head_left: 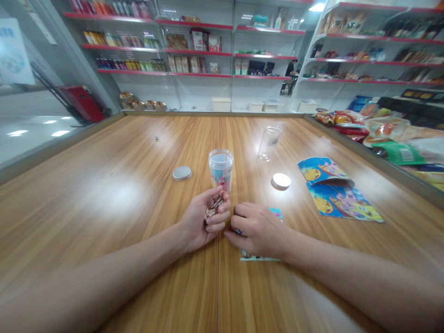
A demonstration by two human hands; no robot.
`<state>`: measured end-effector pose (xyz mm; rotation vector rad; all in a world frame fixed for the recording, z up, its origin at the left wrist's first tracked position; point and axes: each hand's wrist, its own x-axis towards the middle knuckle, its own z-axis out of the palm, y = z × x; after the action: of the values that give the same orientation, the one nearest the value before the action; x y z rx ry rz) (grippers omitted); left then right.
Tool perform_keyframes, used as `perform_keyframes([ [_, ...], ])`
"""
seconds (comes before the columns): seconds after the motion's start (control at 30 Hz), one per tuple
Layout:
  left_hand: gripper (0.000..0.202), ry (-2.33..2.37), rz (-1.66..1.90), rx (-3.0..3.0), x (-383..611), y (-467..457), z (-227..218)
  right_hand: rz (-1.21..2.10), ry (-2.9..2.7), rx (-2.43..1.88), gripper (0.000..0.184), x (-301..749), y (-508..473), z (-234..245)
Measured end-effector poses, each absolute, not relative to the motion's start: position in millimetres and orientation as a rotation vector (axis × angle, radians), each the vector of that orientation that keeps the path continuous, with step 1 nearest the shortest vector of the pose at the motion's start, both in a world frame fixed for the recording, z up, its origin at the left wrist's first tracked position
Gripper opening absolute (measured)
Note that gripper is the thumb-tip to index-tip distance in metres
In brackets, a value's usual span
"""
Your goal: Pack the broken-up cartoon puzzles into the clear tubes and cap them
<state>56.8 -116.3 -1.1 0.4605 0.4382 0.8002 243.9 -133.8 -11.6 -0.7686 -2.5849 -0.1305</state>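
Observation:
My left hand (208, 217) is cupped around a pile of small cardboard puzzle pieces (213, 209), their greyish-brown edges showing between the fingers. Just beyond it stands an open clear jar (221, 171) with a cartoon wrap, upright on the table. Beside the left hand, my right hand (255, 229) has its fingers curled, with colourful puzzle pieces (240, 232) partly visible between thumb and fingers. Beneath the right hand lies a light-blue printed sheet (276, 212), mostly covered by the hand and wrist.
Silver lids (182, 173) (280, 181) lie left and right of the jar. A second clear jar (269, 144) stands farther back. Folded blue cartoon paper (342, 194) rests at right. Packaged snacks (391, 132) lie beyond the table's right edge; stocked shelves (197, 50) line the back.

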Motion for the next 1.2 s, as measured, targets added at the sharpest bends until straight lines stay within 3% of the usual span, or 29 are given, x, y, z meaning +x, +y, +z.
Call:
perform_keyframes([
  [0.13,0.037,0.483,0.844,0.475,57.8,-117.2,0.0,-0.125,-2.585,-0.71,0.03,243.8,-133.9,-10.6],
  [0.23,0.04,0.653,1.075,0.62,57.3,-114.6,1.2,-0.11,-2.589,-0.708,0.032,244.3,-133.5,-10.2],
  [0.37,0.04,1.251,1.358,1.413,46.1,-103.4,-1.1,-0.104,-2.591,-0.707,0.032,245.4,-133.1,-9.3],
  [0.5,0.033,1.741,0.858,2.468,34.2,-100.7,-3.2,-0.128,-2.588,-0.646,0.038,246.4,-133.3,-8.8],
  [0.6,0.029,1.822,0.418,2.671,36.2,-111.2,-2.7,-0.149,-2.584,-0.618,0.042,247.2,-133.0,-9.7],
  [0.7,0.032,1.818,0.208,2.717,42.9,-121.9,-2.9,-0.136,-2.584,-0.634,0.043,248.1,-133.1,-10.6],
  [1.2,0.035,1.662,0.123,2.651,52.9,-125.3,-0.1,-0.088,-2.499,-0.759,0.038,249.5,-129.5,-12.0],
])
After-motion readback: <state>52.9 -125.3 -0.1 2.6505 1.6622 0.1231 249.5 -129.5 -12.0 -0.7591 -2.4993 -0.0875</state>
